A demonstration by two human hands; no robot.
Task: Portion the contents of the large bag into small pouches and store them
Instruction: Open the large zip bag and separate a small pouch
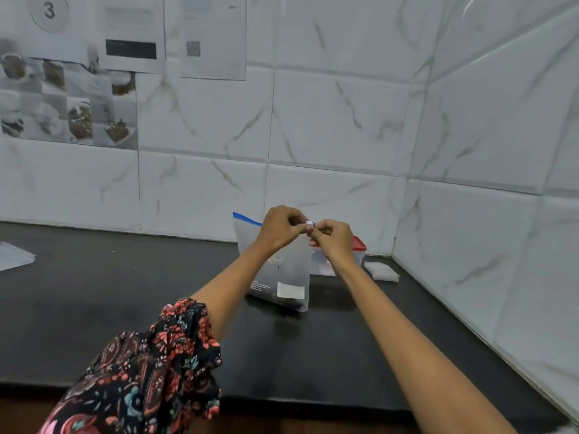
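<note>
- The large bag [275, 270] stands up on the black counter [125, 292], a little past the middle of your view toward 3 o'clock.
- The bag is see-through, with a blue strip [247, 219] along its top edge and a white label [290, 290] low on its front.
- Something dark lies at the bottom of the bag; you cannot tell what it is.
- Your left hand [280, 228] is at the bag's top, fingers curled in and pinching the top edge.
- Your right hand [333, 242] is just beside it at 3 o'clock, fingers curled too, pinching the same top corner.
- A small white and blue bit [310, 223] shows between your two hands, right where the fingertips meet.
- Behind your right hand, at the bag's 3 o'clock, sits a clear box with a red lid [357, 245], close to the wall.
- Farther along at 3 o'clock, near the corner, lies a flat stack of small pouches [382, 270].
- Far away at 9 o'clock, at the edge of your view, a flat clear sheet [14, 256] lies on the counter.
- Your left arm wears a dark flowery sleeve [150, 371]; your right arm is bare.
- White marble tiles [344, 120] cover the walls, and paper sheets [131, 36] hang at 10 o'clock, one with a big 3.
</note>
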